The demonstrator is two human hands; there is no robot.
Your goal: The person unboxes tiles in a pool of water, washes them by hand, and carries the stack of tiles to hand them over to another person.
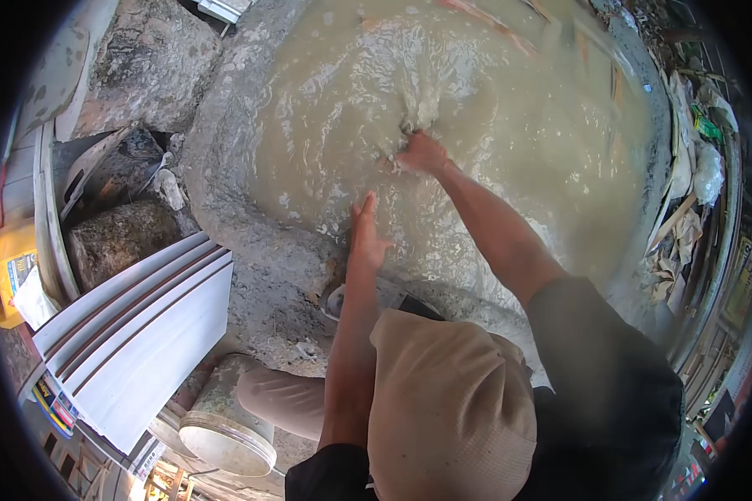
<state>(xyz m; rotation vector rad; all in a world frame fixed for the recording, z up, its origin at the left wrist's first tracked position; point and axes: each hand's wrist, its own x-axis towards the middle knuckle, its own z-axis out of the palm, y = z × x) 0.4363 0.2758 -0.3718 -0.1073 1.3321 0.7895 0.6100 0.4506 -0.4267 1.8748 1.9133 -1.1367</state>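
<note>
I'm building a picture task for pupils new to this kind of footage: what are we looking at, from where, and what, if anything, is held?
There's no machine: a person works bare-handed. The head-worn camera looks down; a cloth cap shows below. The right hand meets splashing, murky water in a rough grey basin; whether it grips anything is unclear. The left hand appears empty, near the basin's edge. White panels and a bucket stand lower left.

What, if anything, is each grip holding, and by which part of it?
The left grip is open and holds nothing. Whether the right grip holds anything cannot be told, as water hides its fingertips.
</note>
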